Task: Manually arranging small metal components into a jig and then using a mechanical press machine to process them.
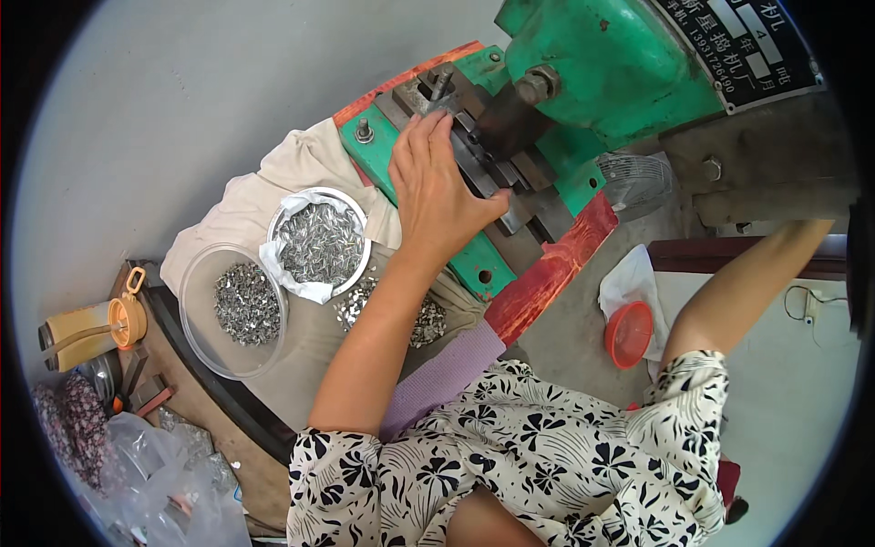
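Observation:
My left hand (437, 182) lies over the steel die block (488, 182) of a green press (611, 73). Its fingers stretch along the far part of the block and the thumb is spread wide toward the near part; I see nothing gripped in it. Just beyond the fingers, the dark press ram (510, 123) comes down to the die. A bolt with a nut (365, 132) stands on the green bed beside the hand. My right forearm (756, 283) reaches up at the right and passes behind the machine's grey metal part, which hides the right hand.
Left of my forearm, a white-lined bowl (365, 219) holds shiny metal pieces and a clear plastic tub (187, 310) holds dark ones. More small pieces (428, 324) lie on the beige cloth (228, 219). An orange-lidded bottle (87, 333), plastic bags (155, 474) and a red basin (629, 335) are around.

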A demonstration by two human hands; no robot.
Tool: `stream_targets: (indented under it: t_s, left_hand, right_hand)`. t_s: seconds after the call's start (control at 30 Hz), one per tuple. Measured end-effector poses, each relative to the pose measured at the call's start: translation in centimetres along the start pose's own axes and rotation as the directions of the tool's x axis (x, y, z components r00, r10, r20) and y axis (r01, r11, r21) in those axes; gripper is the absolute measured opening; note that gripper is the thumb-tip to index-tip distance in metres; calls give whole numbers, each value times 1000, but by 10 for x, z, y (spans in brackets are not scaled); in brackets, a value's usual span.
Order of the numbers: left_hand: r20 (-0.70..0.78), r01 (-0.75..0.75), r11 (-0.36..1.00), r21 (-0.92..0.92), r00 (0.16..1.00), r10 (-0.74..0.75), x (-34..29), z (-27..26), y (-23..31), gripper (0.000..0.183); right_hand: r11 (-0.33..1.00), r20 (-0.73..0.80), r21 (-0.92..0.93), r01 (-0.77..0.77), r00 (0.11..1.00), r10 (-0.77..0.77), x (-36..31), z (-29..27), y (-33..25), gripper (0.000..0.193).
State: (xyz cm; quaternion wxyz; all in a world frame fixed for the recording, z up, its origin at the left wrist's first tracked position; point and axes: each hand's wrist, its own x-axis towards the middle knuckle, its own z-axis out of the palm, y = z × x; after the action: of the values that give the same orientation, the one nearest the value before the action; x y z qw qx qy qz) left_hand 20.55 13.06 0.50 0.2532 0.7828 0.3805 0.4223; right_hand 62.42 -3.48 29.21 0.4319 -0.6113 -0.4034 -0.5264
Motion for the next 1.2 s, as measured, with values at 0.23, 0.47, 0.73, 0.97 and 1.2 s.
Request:
stream_targets:
  t_s: [0.23, 0.47, 0.73, 0.97, 1.2]
  left_hand:
    - [19, 27, 999, 38, 999, -28, 4, 0, 7, 94]
    - [-8, -3, 1000, -17, 1000, 3, -15, -9, 19, 91]
    - [62, 52, 999, 1, 997, -52, -38, -11, 32, 95]
    - [148, 28, 982, -189, 989, 1, -43, -19, 20, 104]
    - [195, -21, 978, -209, 979, 62, -49, -30, 19, 104]
  right_hand:
    - [994, -24, 35, 101, 995, -100, -103, 12, 14, 30]
    - [955, 266, 284, -79, 964, 1, -24, -12, 4, 29]
    - [944, 187, 239, -229, 965, 187, -35, -3, -4, 36]
    - [961, 82, 220, -168, 985, 154, -204, 9, -120, 46]
    - [807, 980, 7, -591, 166, 113, -268, 13, -219, 26]
